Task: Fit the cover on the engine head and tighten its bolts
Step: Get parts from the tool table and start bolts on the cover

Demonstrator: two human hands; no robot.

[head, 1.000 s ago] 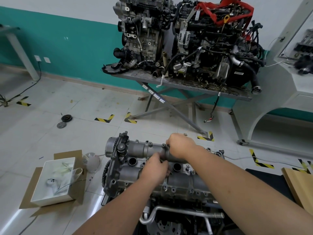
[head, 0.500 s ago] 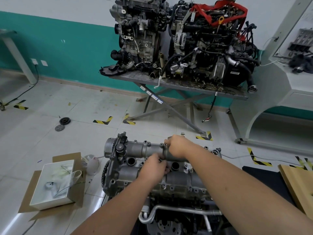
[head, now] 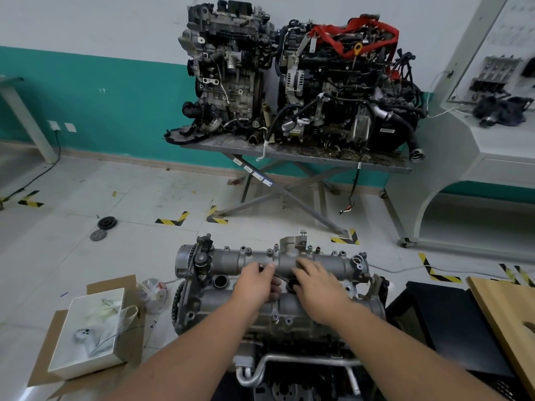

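Grey cast-aluminium cover [head: 312, 260] sits on top of the engine head [head: 278, 314], low centre of view, bolts standing along its far edge. Left hand [head: 256, 285] rests on the cover's middle, fingers curled down toward a dark round hole; cannot tell whether it pinches anything. Right hand [head: 317, 282] lies just beside it, fingers relaxed and spread flat on the cover, holding nothing. White open box [head: 86, 334] on brown cardboard sits on the floor to the left. Two dirty engines stand on a grey metal table [head: 289, 154] against the teal wall.
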